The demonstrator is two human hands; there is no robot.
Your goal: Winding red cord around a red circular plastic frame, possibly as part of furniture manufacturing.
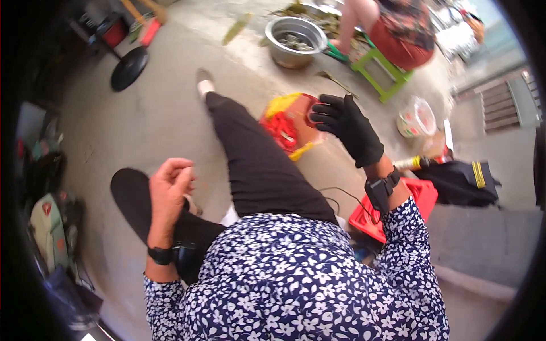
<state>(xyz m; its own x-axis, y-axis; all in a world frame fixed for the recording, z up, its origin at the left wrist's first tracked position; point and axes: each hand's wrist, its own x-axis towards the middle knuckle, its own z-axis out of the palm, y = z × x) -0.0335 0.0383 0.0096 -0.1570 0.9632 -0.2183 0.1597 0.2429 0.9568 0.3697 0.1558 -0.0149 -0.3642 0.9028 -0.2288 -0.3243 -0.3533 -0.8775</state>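
The person sits low over a grey concrete floor (165, 108), one leg in black trousers (261, 159) stretched out ahead, a white-and-beige shoe (203, 82) at its far end. The left hand (169, 190) is bare, raised above the left knee, fingers curled loosely inward toward the palm; nothing shows between them, and whether they pinch something small I cannot tell. A black band (160, 256) sits on that wrist.

Over to the right hand (348, 126): it wears a black glove, fingers bent and slightly parted, hovering right at the edge of a crumpled red-and-yellow plastic bag (287, 122) that lies on the floor just beside the outstretched leg. The fingertips overlap the bag's upper right corner; whether they actually grip it cannot be told. A black strapped device (380, 190) rides on this wrist with a thin cable running off it.

Beside the right forearm, a red plastic crate (418, 196) sits on the floor, a black bag with yellow stripes (460, 182) just beyond it. Farther off, a round metal basin (294, 40) stands on the floor, holding dark small pieces. Next to it another person sits on a green plastic stool (382, 68). A clear plastic bag (417, 116) lies between stool and crate.
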